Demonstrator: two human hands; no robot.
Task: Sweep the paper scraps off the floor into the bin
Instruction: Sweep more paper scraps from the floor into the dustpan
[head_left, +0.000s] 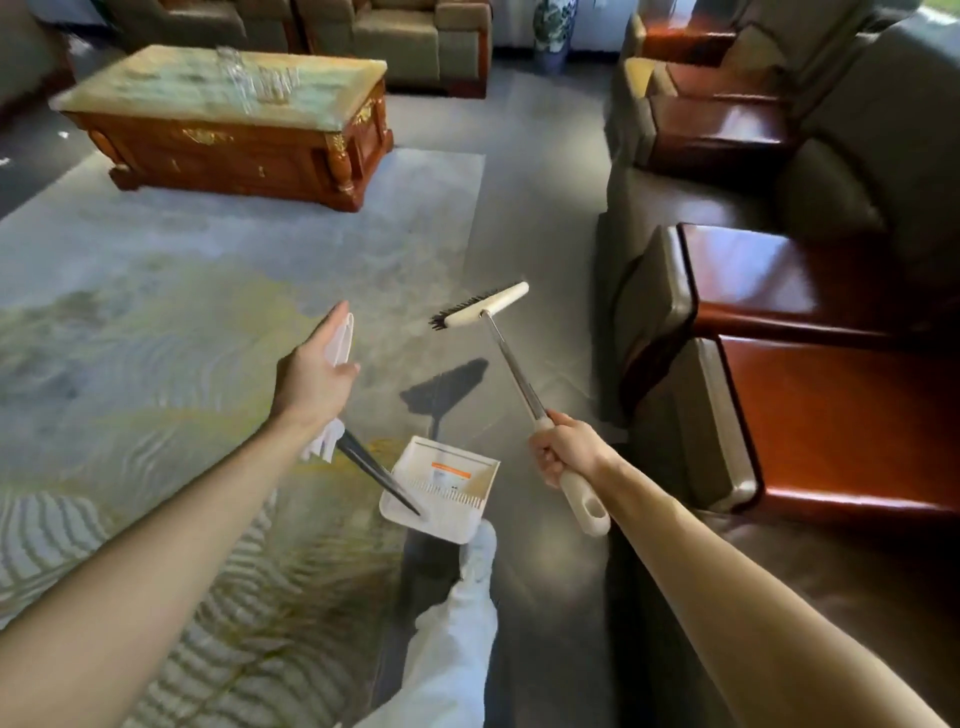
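head view. the right hand (566, 457) is wrapped round the white grip of the broom (525, 385); its metal shaft points forward and up, and the bristled head is raised clear of the floor (519, 208). the left hand (311, 374), seen from its back, holds the white handle of the dustpan (457, 514), forefinger straight along it, thumb out. a dark rod runs down to the white pan, low between the two hands, just ahead of a white shoe (479, 556). a few white flecks (62, 134), perhaps paper scraps, lie far left beside the low wooden counter (234, 140), well apart from both hands. patterned rug (156, 312) at left; armchairs (779, 312) at right.
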